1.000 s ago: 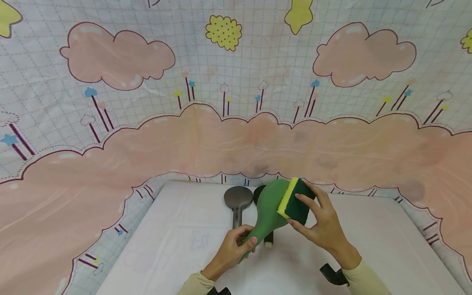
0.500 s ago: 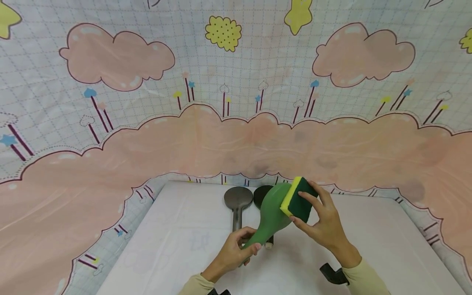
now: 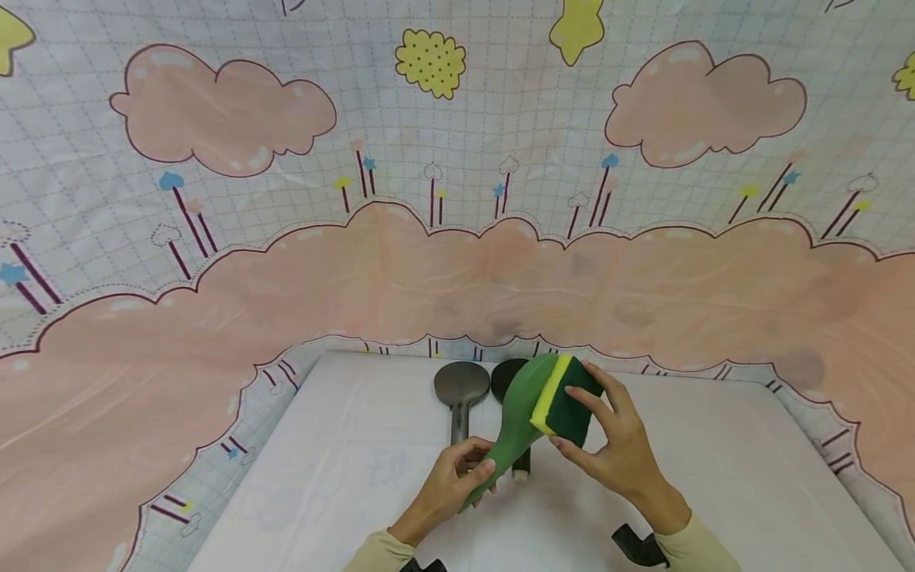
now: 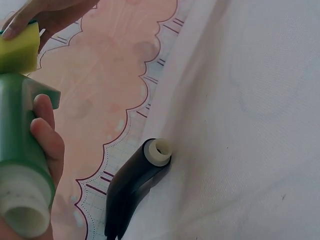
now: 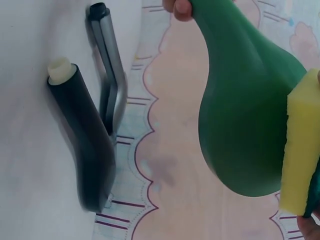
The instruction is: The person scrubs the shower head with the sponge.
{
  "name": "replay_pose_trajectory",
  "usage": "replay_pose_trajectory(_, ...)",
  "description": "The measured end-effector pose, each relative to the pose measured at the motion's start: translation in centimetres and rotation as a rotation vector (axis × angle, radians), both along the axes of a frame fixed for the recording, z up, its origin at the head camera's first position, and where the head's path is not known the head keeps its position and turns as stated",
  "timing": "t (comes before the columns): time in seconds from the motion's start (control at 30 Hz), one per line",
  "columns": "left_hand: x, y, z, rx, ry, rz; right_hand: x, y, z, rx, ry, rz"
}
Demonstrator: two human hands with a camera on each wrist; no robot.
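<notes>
In the head view my left hand (image 3: 450, 486) grips the narrow handle of a green shower head (image 3: 520, 409), its wide head tilted up and to the right. My right hand (image 3: 620, 449) pinches a yellow and dark green sponge (image 3: 568, 400) between thumb and fingers. The sponge's yellow side lies against the shower head's right edge. From the left wrist view, the handle's hollow pale end (image 4: 26, 215) points toward the camera, and fingers (image 4: 50, 142) wrap the handle. In the right wrist view the broad green back (image 5: 245, 115) shows, with the sponge (image 5: 300, 145) touching it.
A grey shower head (image 3: 461, 389) lies on the white table (image 3: 343, 469). Beside it is a black shower head (image 3: 522, 465), partly hidden behind the green one. A patterned cloth (image 3: 457, 278) with clouds hangs behind and around the table.
The sponge first shifted right and slightly up, then came back left and down along the green shower head. My left hand has moved only slightly, keeping its grip.
</notes>
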State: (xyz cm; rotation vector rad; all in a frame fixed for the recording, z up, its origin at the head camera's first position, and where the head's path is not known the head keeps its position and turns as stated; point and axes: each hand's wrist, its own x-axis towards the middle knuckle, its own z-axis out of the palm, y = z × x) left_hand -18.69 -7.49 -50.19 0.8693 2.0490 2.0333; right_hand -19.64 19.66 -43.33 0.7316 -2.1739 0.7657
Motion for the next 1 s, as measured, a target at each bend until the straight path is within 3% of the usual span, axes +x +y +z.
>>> replay_pose_trajectory(0.4, 0.1, -0.5, -0.1, -0.003, 0.045, 0.023, -1.1, 0.7, 0.3, -0.047, 0.098, 0.047)
replay_pose_trajectory(0.77, 0.1, -1.0, -0.3, -0.096, 0.026, 0.094, -1.0, 1.3, 1.1, -0.085, -0.075, 0.072)
replay_pose_trajectory(1.0, -0.1, -0.9, -0.2, -0.128, 0.020, 0.117, -0.3, 0.8, 1.2, -0.057, -0.041, 0.083)
